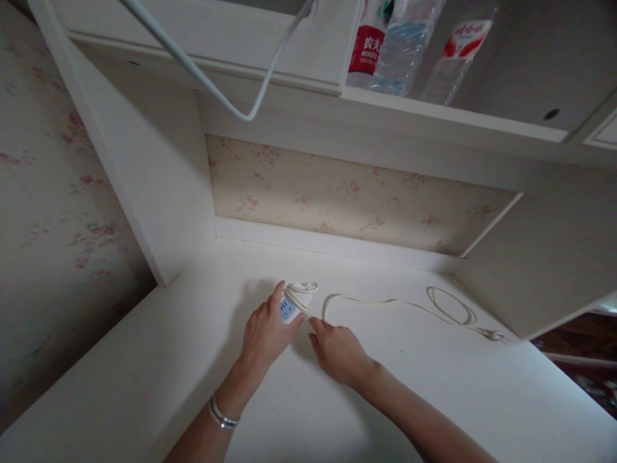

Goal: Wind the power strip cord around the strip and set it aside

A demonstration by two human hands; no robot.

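My left hand (270, 326) grips a white power strip (289, 310) with a blue socket face, thumb and fingers on opposite sides of it. Several turns of its white cord (301, 297) are wound round the far end. Close beside it, my right hand (340, 347) is closed, with thumb and forefinger pinched at the cord near the strip. From there the loose cord (385, 301) runs right across the white desk (366, 411), makes a loop, and ends in a plug (492, 334) near the right side panel. The fingertips of my right hand partly hide the cord.
A shelf (453, 114) overhead holds several plastic bottles (407, 48). A pale bent tube (248, 116) hangs in front of the upper cabinet. Side panels (159, 173) bound the desk, with flowered wallpaper (337, 193) behind.
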